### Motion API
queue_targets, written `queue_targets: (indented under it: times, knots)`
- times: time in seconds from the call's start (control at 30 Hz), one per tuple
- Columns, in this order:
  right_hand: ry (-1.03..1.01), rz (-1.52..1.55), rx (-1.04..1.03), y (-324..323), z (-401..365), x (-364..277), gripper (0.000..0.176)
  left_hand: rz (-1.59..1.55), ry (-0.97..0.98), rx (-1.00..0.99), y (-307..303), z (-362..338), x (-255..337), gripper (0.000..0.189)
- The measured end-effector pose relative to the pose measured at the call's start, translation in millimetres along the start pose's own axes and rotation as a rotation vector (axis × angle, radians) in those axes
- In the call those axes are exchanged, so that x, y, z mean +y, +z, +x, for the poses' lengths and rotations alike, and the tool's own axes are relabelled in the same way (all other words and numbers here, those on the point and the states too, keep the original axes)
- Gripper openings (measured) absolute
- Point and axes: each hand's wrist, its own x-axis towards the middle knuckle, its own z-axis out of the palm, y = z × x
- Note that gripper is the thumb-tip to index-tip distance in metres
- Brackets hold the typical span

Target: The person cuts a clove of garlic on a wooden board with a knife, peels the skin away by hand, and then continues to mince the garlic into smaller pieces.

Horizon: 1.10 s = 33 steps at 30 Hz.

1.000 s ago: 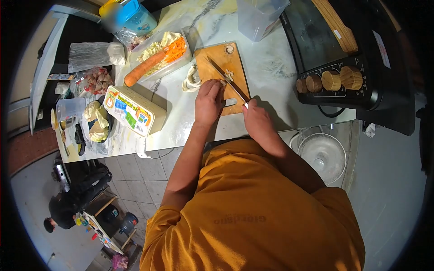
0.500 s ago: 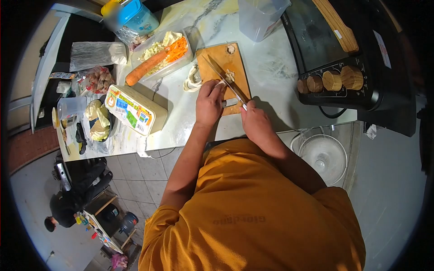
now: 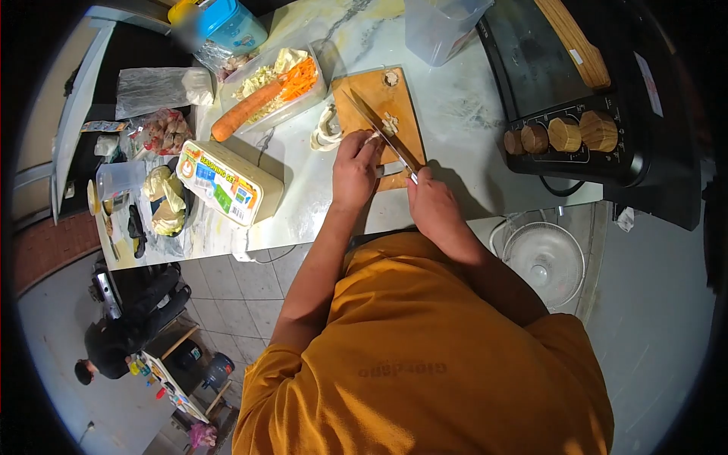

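Note:
My right hand point(image 3: 434, 199) grips the handle of a kitchen knife point(image 3: 377, 127), its long blade slanting up and left over a wooden cutting board point(image 3: 356, 89). Closed on the board beside the blade, my left hand point(image 3: 354, 173) holds a pale whitish food piece point(image 3: 371, 139) against the knife's edge; its kind is mostly hidden by the fingers. Small chopped white bits point(image 3: 390, 123) lie just right of the blade. Curved pale strips point(image 3: 326, 130) rest on the counter along the board's left side.
A clear container point(image 3: 265, 125) holds a whole carrot point(image 3: 246, 112), orange shreds and chopped pale vegetable. A cream tub point(image 3: 262, 201) labelled "Seasoning set" is to the left. The black oven point(image 3: 557, 163) stands right. A white basket point(image 3: 544, 262) sits below. Another person point(image 3: 114, 345) is at lower left.
The view has shifted slightly, moving the counter items a little to the right. My hands and the knife keep nearly the same position over the board.

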Motion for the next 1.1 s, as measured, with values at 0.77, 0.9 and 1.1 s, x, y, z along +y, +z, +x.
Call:
queue_targets:
  times: [0.77,0.9,1.1]
  knots:
    - [0.030,-0.054,-0.065,7,6,1,0.027,-0.048,-0.033,-0.011,-2,1,0,0.011]
    - [0.028,-0.045,-0.078,8,7,4,0.027,-0.048,-0.020,-0.011,-2,1,-2,0.011]
    - [0.055,-0.049,-0.096,-4,0,2,0.028,-0.044,-0.007,-0.016,-2,2,-2,0.011]
